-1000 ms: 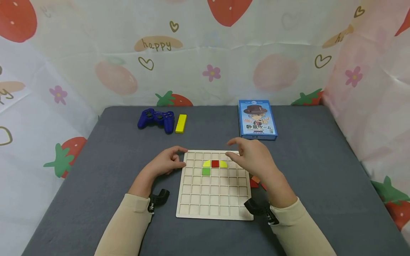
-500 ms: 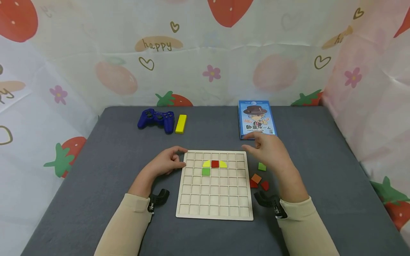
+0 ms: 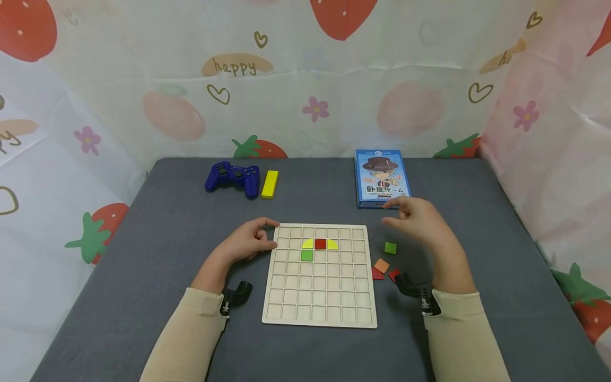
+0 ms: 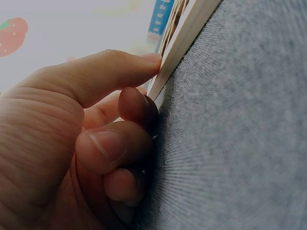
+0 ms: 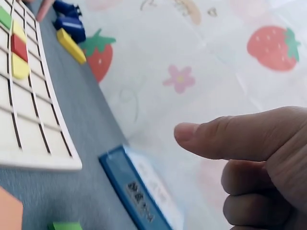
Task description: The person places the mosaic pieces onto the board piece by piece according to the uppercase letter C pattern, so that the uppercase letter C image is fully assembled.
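A pale wooden grid board (image 3: 320, 297) lies flat on the grey table. In its upper rows sit a red square tile (image 3: 320, 244), two yellow rounded tiles (image 3: 308, 244) and a green square tile (image 3: 307, 255). My left hand (image 3: 244, 240) holds the board's far left corner, the thumb (image 4: 129, 67) against the side edge and the other fingers curled below. To the right of the board my right hand (image 3: 420, 220) hovers with thumb and index finger apart, nothing between them. Beneath and left of it lie a loose green tile (image 3: 390, 248), an orange tile (image 3: 381, 266) and red pieces (image 3: 377, 274).
A blue game controller (image 3: 233, 179) and a yellow block (image 3: 269, 184) lie at the table's back left. Towards the back right is a blue card-game box (image 3: 383, 175), just beyond my right hand. A printed cloth (image 3: 286, 116) hangs behind the table (image 3: 477, 223).
My right hand has moved right, off the board, uncovering the loose tiles beside it. The left hand stays at the board's corner, and the tiles on the grid have not moved.
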The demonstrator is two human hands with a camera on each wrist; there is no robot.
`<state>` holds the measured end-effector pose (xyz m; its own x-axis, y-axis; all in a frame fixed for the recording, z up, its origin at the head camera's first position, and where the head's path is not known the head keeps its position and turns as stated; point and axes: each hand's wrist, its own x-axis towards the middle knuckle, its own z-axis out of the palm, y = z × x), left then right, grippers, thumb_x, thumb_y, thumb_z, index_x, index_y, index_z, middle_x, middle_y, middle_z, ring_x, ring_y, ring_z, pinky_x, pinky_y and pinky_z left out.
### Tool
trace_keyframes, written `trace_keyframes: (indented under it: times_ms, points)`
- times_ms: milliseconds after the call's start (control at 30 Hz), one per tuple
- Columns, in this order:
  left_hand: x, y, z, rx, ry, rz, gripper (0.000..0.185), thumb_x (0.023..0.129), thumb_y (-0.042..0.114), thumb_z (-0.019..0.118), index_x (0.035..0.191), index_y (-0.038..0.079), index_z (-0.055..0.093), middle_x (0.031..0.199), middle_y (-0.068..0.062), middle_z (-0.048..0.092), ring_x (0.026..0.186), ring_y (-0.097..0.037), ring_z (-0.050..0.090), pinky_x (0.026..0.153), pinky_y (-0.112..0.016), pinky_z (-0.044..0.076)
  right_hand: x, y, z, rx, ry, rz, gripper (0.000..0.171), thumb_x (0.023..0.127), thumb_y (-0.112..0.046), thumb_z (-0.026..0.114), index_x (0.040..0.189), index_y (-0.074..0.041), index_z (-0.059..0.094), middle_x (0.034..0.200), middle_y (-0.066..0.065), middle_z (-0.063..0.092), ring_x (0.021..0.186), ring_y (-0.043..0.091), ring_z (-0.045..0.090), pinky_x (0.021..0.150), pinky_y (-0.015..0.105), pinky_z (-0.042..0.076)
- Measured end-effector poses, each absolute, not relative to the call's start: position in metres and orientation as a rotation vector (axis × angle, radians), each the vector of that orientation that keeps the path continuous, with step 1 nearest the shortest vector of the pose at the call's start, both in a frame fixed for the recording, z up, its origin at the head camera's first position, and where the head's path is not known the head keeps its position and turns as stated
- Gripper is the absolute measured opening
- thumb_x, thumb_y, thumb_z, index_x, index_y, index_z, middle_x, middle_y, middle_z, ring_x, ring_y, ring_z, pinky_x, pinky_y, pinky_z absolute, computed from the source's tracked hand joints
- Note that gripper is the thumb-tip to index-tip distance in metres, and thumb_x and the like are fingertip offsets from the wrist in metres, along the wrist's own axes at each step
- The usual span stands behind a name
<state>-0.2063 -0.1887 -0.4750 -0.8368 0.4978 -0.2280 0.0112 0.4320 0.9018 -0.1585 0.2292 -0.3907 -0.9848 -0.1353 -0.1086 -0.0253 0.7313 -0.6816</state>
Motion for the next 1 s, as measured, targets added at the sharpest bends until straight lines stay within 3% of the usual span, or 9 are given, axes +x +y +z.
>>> trace_keyframes:
  times_ms: [167, 433, 667, 1000]
  points:
    - [-0.207, -0.189, -0.477, 0.426, 2.231, 1.387, 0.053, 0.095, 0.01, 0.074, 0.144, 0.007, 0.053, 0.059, -0.001, 0.048, 0.038, -0.012, 0.032, 0.042, -0.028, 0.031, -0.165, 0.242, -0.403, -0.053, 2.665, -1.1, 0.04, 0.096, -0.023, 0.073, 0.13, -0.003, 0.066, 0.06, 0.0, 0.037, 0.052, 0.016, 0.032, 0.053, 0.032, 0.03]
    - [-0.208, -0.189, -0.478, 0.423, 2.23, 1.39, 0.053, 0.095, 0.01, 0.074, 0.144, 0.008, 0.054, 0.059, -0.001, 0.048, 0.038, -0.012, 0.032, 0.042, -0.028, 0.032, -0.17, 0.252, -0.428, -0.074, 2.488, -1.107, 0.034, 0.091, -0.016, 0.077, 0.118, 0.002, 0.069, 0.062, -0.002, 0.043, 0.06, 0.014, 0.036, 0.065, 0.035, 0.033]
    - [-0.208, -0.189, -0.477, 0.425, 2.229, 1.392, 0.053, 0.095, 0.011, 0.074, 0.144, 0.009, 0.054, 0.059, -0.001, 0.048, 0.038, -0.012, 0.032, 0.042, -0.028, 0.032, -0.172, 0.252, -0.439, -0.099, 2.312, -1.125, 0.031, 0.085, -0.006, 0.082, 0.109, 0.005, 0.065, 0.068, -0.001, 0.049, 0.063, 0.013, 0.042, 0.061, 0.029, 0.034]
    - [-0.208, -0.19, -0.478, 0.423, 2.229, 1.392, 0.052, 0.095, 0.011, 0.075, 0.143, 0.008, 0.054, 0.06, -0.001, 0.049, 0.038, -0.012, 0.033, 0.042, -0.028, 0.032, -0.17, 0.247, -0.436, -0.136, 2.352, -1.063, 0.028, 0.084, -0.004, 0.082, 0.104, 0.005, 0.064, 0.069, 0.001, 0.049, 0.063, 0.015, 0.044, 0.062, 0.031, 0.036]
